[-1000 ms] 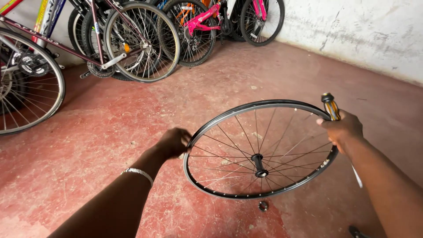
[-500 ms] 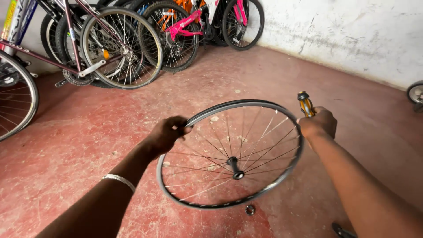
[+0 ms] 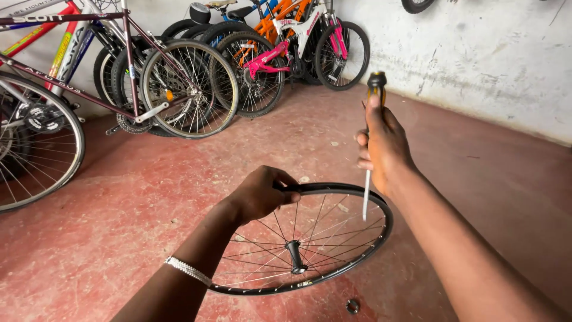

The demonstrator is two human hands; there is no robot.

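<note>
Over the red floor (image 3: 465, 179), in the head view, your left hand (image 3: 259, 194) grips the near-left rim of the bare bicycle wheel (image 3: 310, 238) (hub and spokes showing), while your right hand (image 3: 384, 146) is closed around a screwdriver (image 3: 370, 143), blade pointing down just above the rim

left hand (image 3: 260, 194) clenched; right hand (image 3: 384, 146) fisted, raised

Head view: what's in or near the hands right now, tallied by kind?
Bare spoked wheel rim, gripped by left hand: 1
Screwdriver, held upright in right hand: 1
Small round metal part on floor: 1
Total: 3
</note>
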